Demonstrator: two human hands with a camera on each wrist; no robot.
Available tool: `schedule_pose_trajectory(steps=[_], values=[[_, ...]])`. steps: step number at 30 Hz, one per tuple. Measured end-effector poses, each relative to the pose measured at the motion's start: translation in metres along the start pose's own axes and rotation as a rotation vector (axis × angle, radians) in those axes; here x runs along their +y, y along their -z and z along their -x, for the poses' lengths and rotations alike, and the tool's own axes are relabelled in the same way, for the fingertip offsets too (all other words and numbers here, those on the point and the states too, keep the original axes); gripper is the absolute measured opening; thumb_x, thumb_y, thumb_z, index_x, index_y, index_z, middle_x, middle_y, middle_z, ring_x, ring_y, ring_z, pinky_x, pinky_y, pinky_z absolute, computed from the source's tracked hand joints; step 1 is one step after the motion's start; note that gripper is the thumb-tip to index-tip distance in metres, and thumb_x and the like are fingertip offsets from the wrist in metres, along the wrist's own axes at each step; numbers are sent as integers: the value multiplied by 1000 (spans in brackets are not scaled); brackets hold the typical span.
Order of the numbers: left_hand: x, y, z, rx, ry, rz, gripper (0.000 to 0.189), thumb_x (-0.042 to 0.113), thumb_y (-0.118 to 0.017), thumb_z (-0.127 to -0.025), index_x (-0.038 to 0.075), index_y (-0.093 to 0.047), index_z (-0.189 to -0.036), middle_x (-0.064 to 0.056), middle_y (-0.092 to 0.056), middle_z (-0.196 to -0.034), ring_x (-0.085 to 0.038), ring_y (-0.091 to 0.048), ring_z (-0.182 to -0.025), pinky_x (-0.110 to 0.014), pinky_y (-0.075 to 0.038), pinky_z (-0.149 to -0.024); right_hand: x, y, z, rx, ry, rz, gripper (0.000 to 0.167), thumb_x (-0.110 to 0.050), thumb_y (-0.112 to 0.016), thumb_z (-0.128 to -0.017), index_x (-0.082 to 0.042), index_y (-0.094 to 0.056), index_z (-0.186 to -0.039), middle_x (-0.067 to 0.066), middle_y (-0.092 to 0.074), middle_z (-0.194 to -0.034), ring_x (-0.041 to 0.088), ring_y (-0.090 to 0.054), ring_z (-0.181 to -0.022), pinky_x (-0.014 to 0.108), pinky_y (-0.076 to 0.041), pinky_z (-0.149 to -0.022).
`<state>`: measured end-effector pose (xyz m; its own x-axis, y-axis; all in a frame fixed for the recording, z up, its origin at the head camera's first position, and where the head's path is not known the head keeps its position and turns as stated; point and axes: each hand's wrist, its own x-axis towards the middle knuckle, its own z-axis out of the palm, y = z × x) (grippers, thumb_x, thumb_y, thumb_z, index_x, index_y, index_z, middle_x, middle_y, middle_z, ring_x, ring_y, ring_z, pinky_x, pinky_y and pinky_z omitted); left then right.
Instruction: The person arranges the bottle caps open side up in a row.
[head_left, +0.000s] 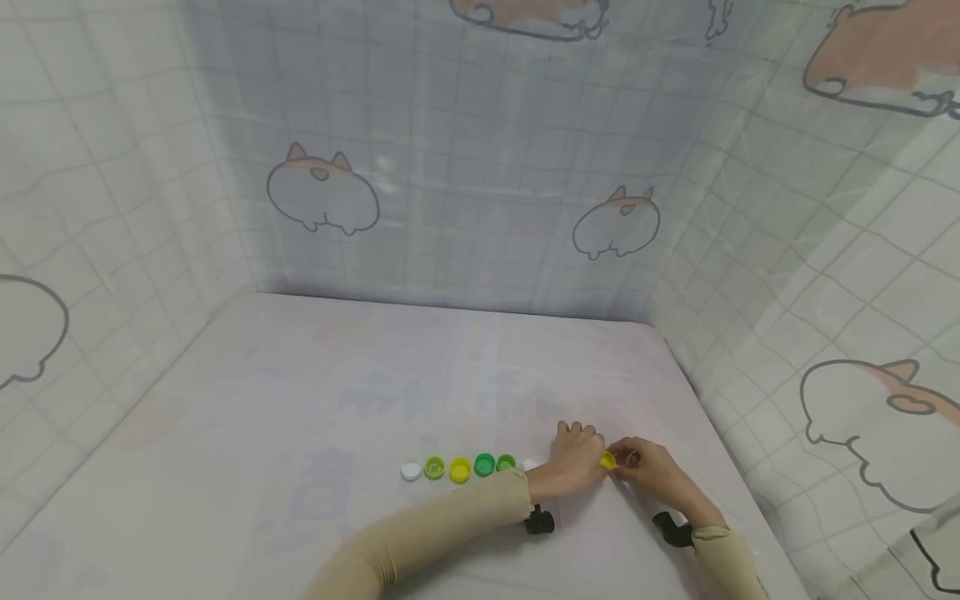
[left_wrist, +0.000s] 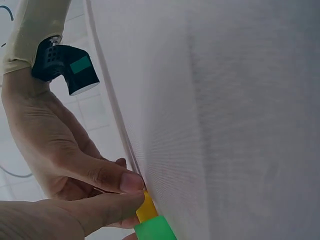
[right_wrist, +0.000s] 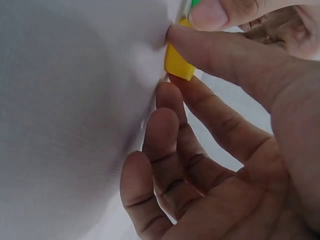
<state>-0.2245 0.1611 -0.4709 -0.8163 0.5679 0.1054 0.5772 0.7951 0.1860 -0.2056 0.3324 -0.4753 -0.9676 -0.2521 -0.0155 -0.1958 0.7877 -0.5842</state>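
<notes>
In the head view my right hand [head_left: 652,473] pinches a yellow bottle cap [head_left: 608,460] on the table between thumb and index finger. Its other fingers show loosely bent in the right wrist view, beside the yellow cap [right_wrist: 179,62]. My left hand [head_left: 576,460] lies just left of it, back upward. Seen from the left wrist, a green cap [left_wrist: 156,230] sits beside the yellow cap [left_wrist: 147,207], with my left thumb and a fingertip at it. Both thumb tips nearly meet over the yellow cap. From the head, the left hand hides that green cap.
A row of caps runs left from my left hand: a white cap [head_left: 411,472], a light green cap [head_left: 434,467], a yellow cap [head_left: 460,470], a dark green cap [head_left: 484,465], another green cap [head_left: 506,462] and a partly covered white cap [head_left: 531,463]. Patterned curtains surround the pale table [head_left: 300,375].
</notes>
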Motion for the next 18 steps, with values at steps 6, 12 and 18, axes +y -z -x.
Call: schedule_pose_trajectory(steps=[6, 12, 18], values=[[-4, 6, 4, -6, -40, 65, 27, 41, -74, -82, 14, -66, -84, 4, -56, -76, -10, -43, -67, -27, -27, -65, 1, 3, 2, -39, -6, -13, 38, -11, -77, -79, -3, -64, -114, 4, -66, -96, 11, -57, -80, 22, -47, -67], [-12, 19, 20, -58, -42, 68, 48, 50, -69, -84, 12, -65, -114, 2, -65, -102, -12, -56, -87, -30, -40, -77, -8, 14, 9, -9, -35, 31, 70, -28, -80, -78, -6, -49, -137, 10, -64, -102, 11, -54, -73, 23, -44, -59], [-32, 51, 35, -106, -46, 74, 66, 57, -66, -84, 11, -58, -130, -3, -61, -124, -21, -57, -111, -41, -44, -96, -33, 23, 4, 167, 103, 140, 62, -41, -74, -83, -12, -54, -135, 6, -65, -100, 11, -52, -77, 23, -42, -62]])
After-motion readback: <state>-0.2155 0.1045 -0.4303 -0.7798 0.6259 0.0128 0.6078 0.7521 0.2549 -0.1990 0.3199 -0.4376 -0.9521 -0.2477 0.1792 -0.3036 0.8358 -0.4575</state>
